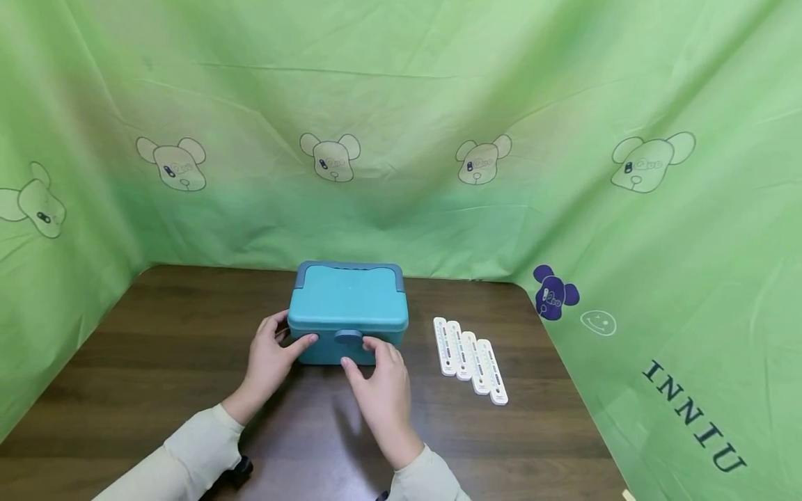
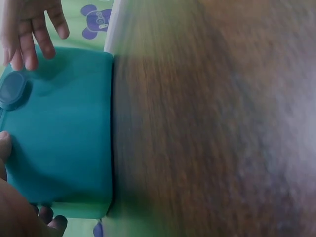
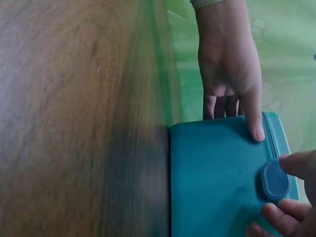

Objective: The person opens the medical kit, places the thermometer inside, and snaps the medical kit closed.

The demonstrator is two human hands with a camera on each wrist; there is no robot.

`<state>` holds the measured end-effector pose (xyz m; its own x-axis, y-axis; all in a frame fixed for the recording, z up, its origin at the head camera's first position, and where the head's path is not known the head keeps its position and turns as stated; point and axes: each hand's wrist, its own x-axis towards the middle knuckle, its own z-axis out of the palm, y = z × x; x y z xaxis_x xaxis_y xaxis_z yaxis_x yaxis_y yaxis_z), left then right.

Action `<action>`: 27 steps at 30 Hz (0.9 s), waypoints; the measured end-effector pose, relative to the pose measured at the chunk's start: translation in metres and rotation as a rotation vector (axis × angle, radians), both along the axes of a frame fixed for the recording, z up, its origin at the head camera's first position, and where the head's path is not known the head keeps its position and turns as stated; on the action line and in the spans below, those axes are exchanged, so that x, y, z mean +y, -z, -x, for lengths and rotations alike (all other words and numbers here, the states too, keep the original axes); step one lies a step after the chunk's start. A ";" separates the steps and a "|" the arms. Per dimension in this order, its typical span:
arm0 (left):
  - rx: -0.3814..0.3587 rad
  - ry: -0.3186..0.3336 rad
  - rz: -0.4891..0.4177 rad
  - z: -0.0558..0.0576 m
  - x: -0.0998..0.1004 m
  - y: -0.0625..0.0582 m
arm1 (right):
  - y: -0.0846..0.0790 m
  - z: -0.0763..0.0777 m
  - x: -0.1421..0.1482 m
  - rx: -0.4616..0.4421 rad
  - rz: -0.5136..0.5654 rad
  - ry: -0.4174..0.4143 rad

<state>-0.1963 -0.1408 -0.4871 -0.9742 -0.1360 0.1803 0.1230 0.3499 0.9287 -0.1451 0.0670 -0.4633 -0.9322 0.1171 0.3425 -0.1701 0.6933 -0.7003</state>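
Box [image 1: 347, 299] is on the surface [image 1: 156, 362], left hand [image 1: 269, 362] gripping its left side, right hand [image 1: 385, 390] loosely spread at the latch [image 1: 348, 337]. If that left grip's weak, any tug could probably skid it sideways.

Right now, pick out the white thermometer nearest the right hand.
The leftmost thermometer in the head view; the other three lie farther from the right hand.
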 end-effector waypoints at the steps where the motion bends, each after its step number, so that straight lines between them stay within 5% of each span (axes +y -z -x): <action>1: 0.004 -0.003 0.003 0.000 0.001 0.000 | 0.000 0.000 -0.001 0.006 0.007 0.011; 12: 0.006 -0.011 -0.010 -0.004 0.011 -0.001 | 0.007 0.004 -0.009 0.076 0.131 0.077; 27: -0.028 -0.004 0.086 -0.006 0.018 -0.007 | 0.015 0.016 -0.030 0.154 0.171 0.293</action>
